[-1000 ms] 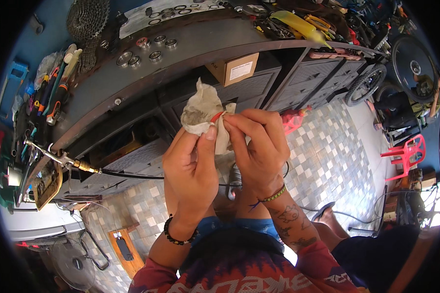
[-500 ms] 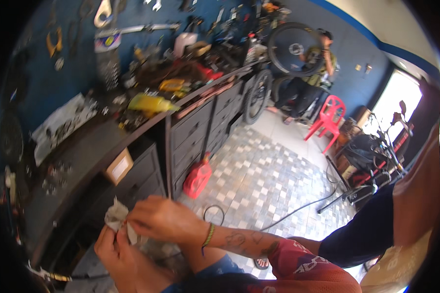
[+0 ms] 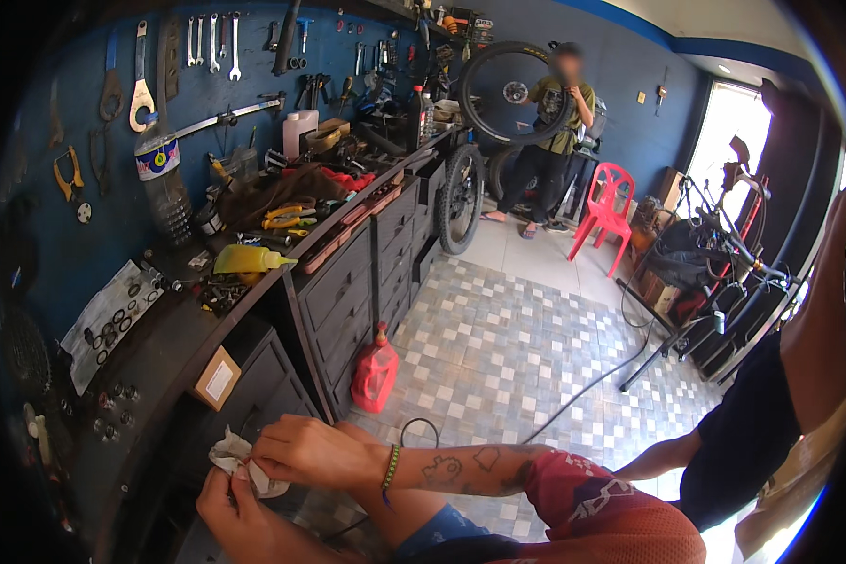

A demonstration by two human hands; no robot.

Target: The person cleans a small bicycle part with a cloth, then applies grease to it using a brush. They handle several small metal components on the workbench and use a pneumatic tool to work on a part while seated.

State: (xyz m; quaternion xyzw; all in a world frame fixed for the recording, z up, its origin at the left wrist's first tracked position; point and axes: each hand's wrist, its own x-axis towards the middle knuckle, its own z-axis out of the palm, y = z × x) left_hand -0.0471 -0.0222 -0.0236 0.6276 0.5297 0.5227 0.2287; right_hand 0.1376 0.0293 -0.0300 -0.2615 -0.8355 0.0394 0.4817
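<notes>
L hand's [image 3: 233, 515] grip pinches an off-white cloth [image 3: 230, 451]; R hand's [image 3: 296, 451] grip pinches it too, fingertips close tog. Cloth's just below cardboard box [image 3: 218, 378] in view. Surface [image 3: 174, 329] runs L of & above box, w/ paper sheet [image 3: 85, 348] of rings L of box, yellow bottle [image 3: 244, 259] above it. Red jug [image 3: 376, 378] on floor [image 3: 479, 362], R of box; red chair [image 3: 603, 216] well apart, upper R.

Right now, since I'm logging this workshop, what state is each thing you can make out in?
Off-white cloth: crumpled
Left hand: fingers closed on the cloth
Right hand: fingers closed on the cloth
Yellow bottle: lying on its side
Red jug: upright
Red chair: upright, unoccupied
Wrenches: hanging
White sheet: spread out
</notes>
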